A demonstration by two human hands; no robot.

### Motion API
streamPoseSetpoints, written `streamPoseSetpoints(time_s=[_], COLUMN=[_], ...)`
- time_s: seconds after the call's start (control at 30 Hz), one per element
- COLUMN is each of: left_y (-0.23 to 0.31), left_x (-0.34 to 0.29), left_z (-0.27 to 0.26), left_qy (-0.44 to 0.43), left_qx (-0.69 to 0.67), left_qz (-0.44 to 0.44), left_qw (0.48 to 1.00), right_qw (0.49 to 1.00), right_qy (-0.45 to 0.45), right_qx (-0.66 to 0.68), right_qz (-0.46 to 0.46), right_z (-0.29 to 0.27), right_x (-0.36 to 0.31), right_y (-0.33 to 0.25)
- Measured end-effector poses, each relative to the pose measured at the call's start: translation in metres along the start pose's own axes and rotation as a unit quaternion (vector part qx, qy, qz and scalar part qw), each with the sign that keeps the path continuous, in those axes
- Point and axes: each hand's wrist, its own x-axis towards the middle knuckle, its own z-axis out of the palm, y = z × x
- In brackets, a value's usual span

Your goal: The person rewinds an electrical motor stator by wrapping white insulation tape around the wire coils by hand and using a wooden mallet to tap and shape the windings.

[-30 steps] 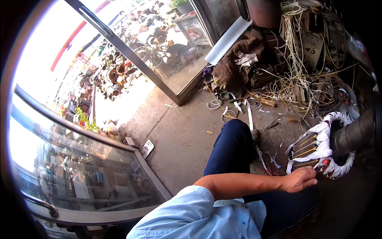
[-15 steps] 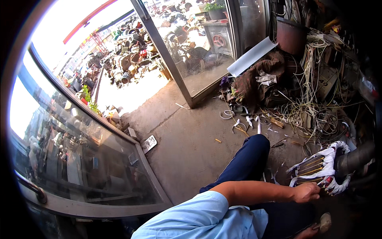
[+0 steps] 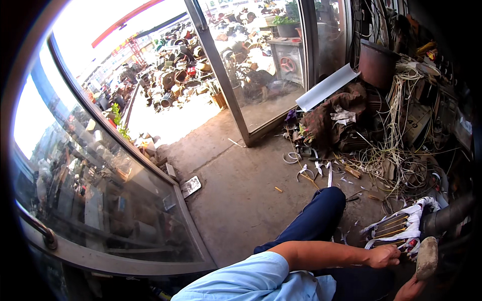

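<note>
Curled left hand beside a white-taped coil assembly with yellow strips across dark slots; right hand gripping a rounded grey-brown mallet-like tool.

The right hand is closed on the tool near its head; the left hand's fingers are folded in, though I cannot tell whether they pinch anything. The coil assembly sits toward the right side of the grey concrete floor, next to a thick black cylinder. Beyond lie tangled pale wires, a crumpled brown cloth, and a dark red-brown tub.
</note>
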Motion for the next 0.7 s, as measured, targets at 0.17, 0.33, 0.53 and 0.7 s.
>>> streamPoseSetpoints(time_s=[0.17, 0.33, 0.53, 0.7], left_y=[0.003, 0.001, 0.002, 0.001], left_x=[0.0, 0.0, -0.001, -0.001], left_z=[0.001, 0.001, -0.001, -0.003], left_qy=[0.004, 0.008, 0.01, 0.004], left_qx=[-0.014, -0.038, -0.043, -0.024], left_qz=[-0.008, 0.002, 0.005, 0.018], left_qw=[1.0, 0.999, 0.999, 1.0], right_qw=[0.985, 0.99, 0.973, 0.96], right_qy=[-0.173, -0.135, -0.228, -0.267], right_qx=[-0.003, 0.043, -0.02, -0.012], right_qz=[0.026, -0.017, 0.032, 0.078], right_z=[-0.025, -0.032, -0.027, -0.034], right_x=[0.056, 0.077, 0.088, 0.1], right_y=[-0.044, -0.052, -0.055, -0.058])
